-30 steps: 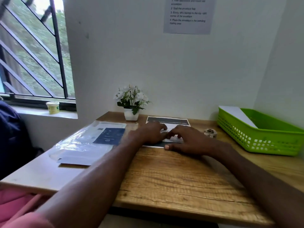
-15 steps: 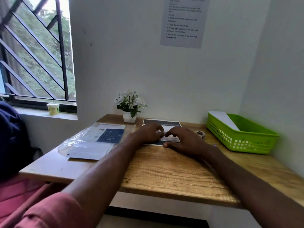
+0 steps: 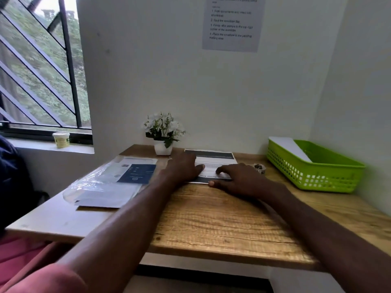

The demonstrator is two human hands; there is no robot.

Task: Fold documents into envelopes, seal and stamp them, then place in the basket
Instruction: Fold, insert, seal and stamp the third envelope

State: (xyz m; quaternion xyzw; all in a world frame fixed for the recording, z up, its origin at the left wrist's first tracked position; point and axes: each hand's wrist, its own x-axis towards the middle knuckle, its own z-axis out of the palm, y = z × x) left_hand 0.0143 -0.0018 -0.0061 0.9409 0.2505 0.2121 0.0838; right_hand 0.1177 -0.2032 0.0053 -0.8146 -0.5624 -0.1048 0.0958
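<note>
- Fold step under way: document (image 3: 211, 166) flat on desk (image 3: 211, 218) near back wall, not yet in an envelope.
- Left hand (image 3: 182, 168), right hand (image 3: 239, 178) pressing it with near-flat fingers, nothing gripped.
- Sealing, stamping pending; basket (image 3: 317, 174) at right, one white sheet inside.
- Open desk toward front edge; envelope pack (image 3: 112, 180) left.

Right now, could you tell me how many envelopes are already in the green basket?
1 shows: a white envelope leaning against the far left corner of the green basket. The near wall hides the floor of the basket, so more may lie flat there.
</note>
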